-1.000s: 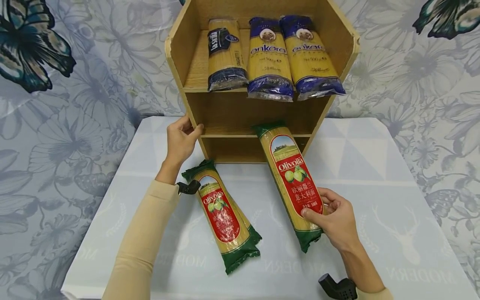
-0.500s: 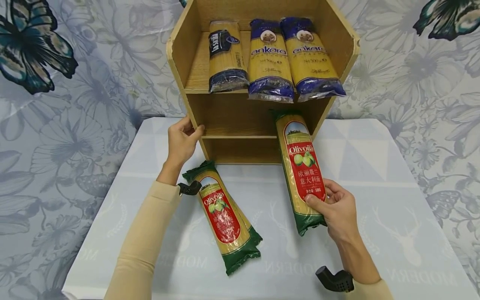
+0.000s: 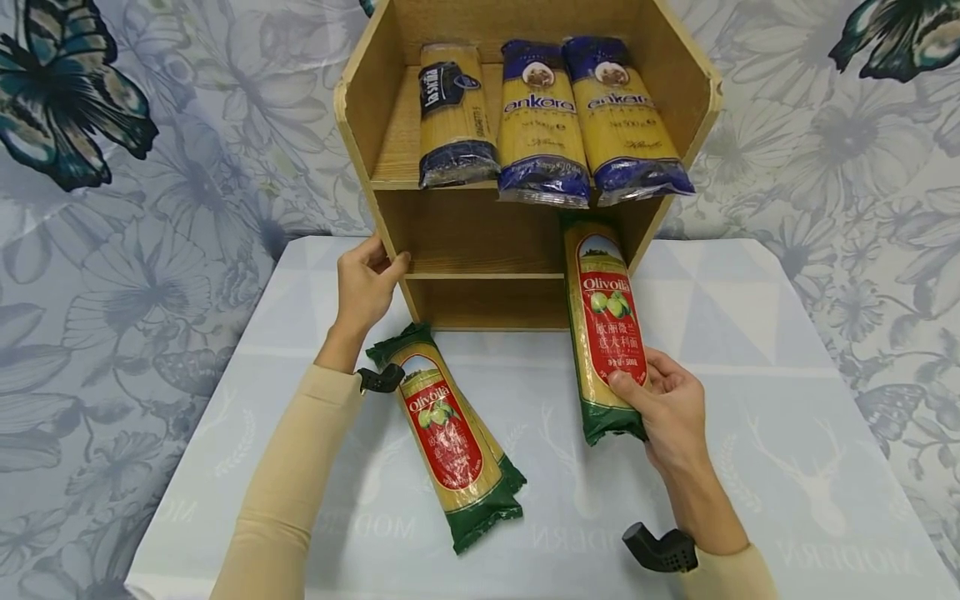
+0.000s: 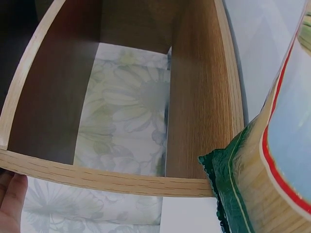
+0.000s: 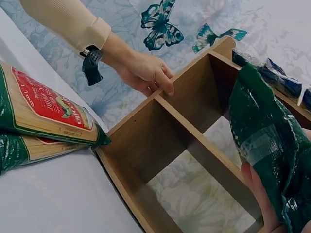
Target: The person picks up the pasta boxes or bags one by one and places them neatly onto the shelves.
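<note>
My right hand (image 3: pixel 671 408) pinches the lower end of a green-and-yellow Olivoila spaghetti packet (image 3: pixel 607 333), thumb on its red label. The packet's top end reaches into the right side of the middle compartment of a wooden shelf (image 3: pixel 480 275). With thumb and fingers, my left hand (image 3: pixel 365 279) grips the shelf's left side panel; the right wrist view shows this left hand (image 5: pixel 146 73) at the panel edge. Two more Olivoila packets (image 3: pixel 450 442) lie overlapped on the table, below the left forearm.
On the upper shelf lie a La Sina spaghetti packet (image 3: pixel 457 117) and two blue-and-yellow Ankara packets (image 3: pixel 543 125), their lower ends jutting past the edge. A white patterned cloth (image 3: pixel 750 375) covers the table. Floral fabric (image 3: pixel 187 167) hangs behind.
My right hand has moved the spaghetti packet up and to the right, its top end passing into the middle compartment and the packet turning more upright. My left hand keeps its grip on the shelf.
</note>
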`<move>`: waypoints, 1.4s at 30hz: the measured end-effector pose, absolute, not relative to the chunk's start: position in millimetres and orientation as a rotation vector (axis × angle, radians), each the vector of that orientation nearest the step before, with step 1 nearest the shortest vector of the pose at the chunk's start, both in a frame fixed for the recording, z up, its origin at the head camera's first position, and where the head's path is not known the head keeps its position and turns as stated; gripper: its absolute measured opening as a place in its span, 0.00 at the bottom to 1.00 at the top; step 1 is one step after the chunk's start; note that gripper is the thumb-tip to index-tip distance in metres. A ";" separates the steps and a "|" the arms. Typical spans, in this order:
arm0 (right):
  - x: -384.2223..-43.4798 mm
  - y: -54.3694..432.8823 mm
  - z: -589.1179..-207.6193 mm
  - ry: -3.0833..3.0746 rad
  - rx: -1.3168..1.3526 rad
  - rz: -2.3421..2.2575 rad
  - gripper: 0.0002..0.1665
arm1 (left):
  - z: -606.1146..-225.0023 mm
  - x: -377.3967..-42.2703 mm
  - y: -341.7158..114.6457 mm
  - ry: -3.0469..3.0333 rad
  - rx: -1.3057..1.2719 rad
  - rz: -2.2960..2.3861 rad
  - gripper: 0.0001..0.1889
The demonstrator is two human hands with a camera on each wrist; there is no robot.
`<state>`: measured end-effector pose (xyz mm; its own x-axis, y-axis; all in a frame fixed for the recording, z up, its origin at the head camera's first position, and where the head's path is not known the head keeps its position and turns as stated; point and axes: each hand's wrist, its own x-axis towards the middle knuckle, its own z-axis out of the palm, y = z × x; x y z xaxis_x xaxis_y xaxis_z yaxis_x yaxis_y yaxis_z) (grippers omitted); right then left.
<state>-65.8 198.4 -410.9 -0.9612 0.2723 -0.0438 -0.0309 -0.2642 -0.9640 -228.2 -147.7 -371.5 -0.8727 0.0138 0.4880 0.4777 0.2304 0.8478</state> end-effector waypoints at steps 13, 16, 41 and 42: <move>-88.4 190.6 -393.4 -2.044 -0.463 2.094 0.34 | -370.1 -225.2 -147.6 -2.128 -0.462 -1.668 0.19; -93.0 190.8 -391.7 -2.068 -0.490 2.063 0.34 | -370.9 -226.0 -147.5 -2.138 -0.455 -1.666 0.20; -136.0 195.2 -377.4 -2.193 -0.495 1.948 0.40 | -373.3 -227.8 -148.5 -2.111 -0.474 -1.682 0.19; -136.2 195.2 -377.1 -2.191 -0.494 1.952 0.40 | -372.9 -227.9 -148.5 -2.109 -0.480 -1.682 0.19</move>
